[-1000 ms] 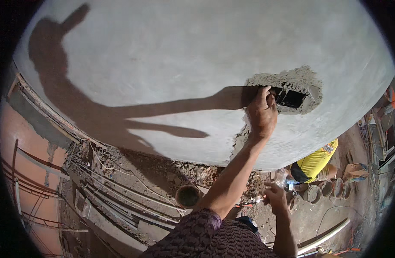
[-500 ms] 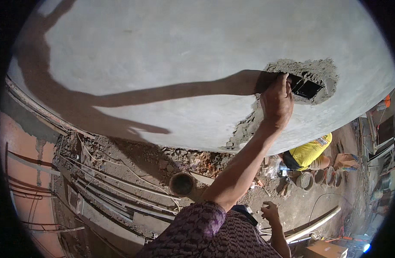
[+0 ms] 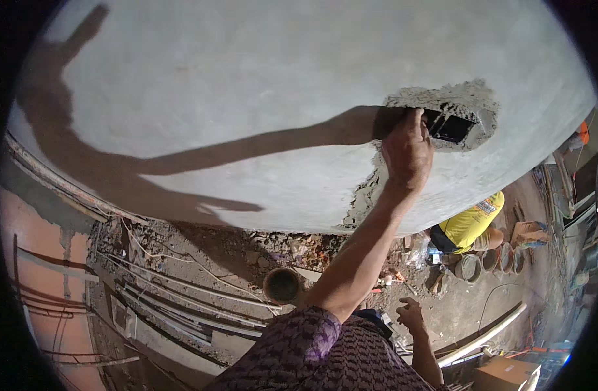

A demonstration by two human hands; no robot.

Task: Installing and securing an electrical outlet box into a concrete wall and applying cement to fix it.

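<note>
Orange wall: at the far left we are seeing an orange wall, its upper part showing grey; thin rods are crossing it.
Shadow: over the grey wall an arm's shadow is falling, ending by our left hand.
Pipes: on the dirt, pale pipes are lying side by side; to their right a round bucket is standing.
Left hand: our left hand is touching the black box at its left end, fingers bent; the fingertips are partly hiding there, so we are unable to tell whether they are pinching it.
Right hand: our right hand is hanging below, well apart from the wall, fingers loosely bent and released.
Black box: the black box is sitting in the grey wall, tilting slightly; rough mortar is surrounding it.
Yellow shirt: a person in a yellow shirt is crouching below; more buckets are standing just beside.
Carton: near the lower edge a brown carton is resting.
</note>
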